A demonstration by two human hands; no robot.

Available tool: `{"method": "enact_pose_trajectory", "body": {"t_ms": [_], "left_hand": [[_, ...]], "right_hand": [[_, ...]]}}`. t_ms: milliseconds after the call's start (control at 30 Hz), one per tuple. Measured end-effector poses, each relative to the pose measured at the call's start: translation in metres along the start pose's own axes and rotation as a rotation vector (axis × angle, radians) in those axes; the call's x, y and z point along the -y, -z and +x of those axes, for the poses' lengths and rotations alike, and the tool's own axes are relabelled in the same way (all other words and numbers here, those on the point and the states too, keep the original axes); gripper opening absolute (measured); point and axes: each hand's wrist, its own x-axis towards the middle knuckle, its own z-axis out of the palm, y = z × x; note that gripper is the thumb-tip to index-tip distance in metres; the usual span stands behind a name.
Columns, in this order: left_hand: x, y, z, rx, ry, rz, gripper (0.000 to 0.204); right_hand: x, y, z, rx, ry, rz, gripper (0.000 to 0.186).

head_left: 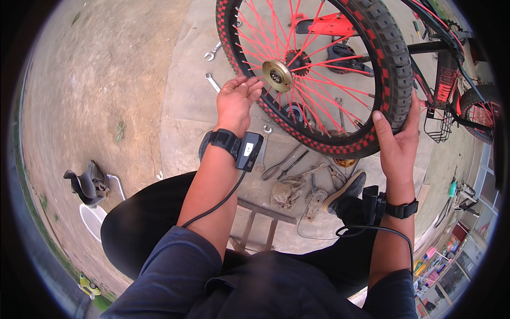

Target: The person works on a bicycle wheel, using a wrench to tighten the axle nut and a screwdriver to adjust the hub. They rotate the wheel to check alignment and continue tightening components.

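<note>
Across the upper right of the frame, a bicycle wheel (277,77) stands tilted, its top cut off by the edge. The right hand (398,137) is wrapped around the tyre (395,64) at its lower right, thumb on the near sidewall and fingers over the tread. The left hand (239,101) is half open, fingers loosely curled close to the brass-coloured hub flange (277,76); I cannot tell whether its fingertips pinch a spoke or anything small.

The wheel should be stiff and moderately heavy, awkward more through breadth than weight, and apt to roll or swing. Its knobbly rubber looks grippy, so the tyre is the sure hold; the thin red spokes would bend under a hard pull, and the hub may be slick with grease.

A bicycle frame (445,80) crowds the right side, leaving little room there; whether it joins the wheel is unclear. A red fender (332,25) shows beyond the spokes. At centre, a wrench (264,142), pliers (337,174) and a crumpled cloth (288,191) litter the ground near a shoe (346,191). Black cables (222,204) trail from both wrists and could snag.
</note>
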Motion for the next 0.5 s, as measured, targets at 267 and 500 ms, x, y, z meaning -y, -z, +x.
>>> {"method": "enact_pose_trajectory", "body": {"t_ms": [267,500], "left_hand": [[0.002,0.009,-0.001,-0.037,0.076,0.053,0.026],[-0.004,0.001,-0.006,0.009,0.044,0.015,0.028]], "right_hand": [[0.003,0.002,-0.005,0.042,-0.058,0.059,0.071],[-0.008,0.003,-0.009,0.065,-0.081,0.142,0.069]]}}
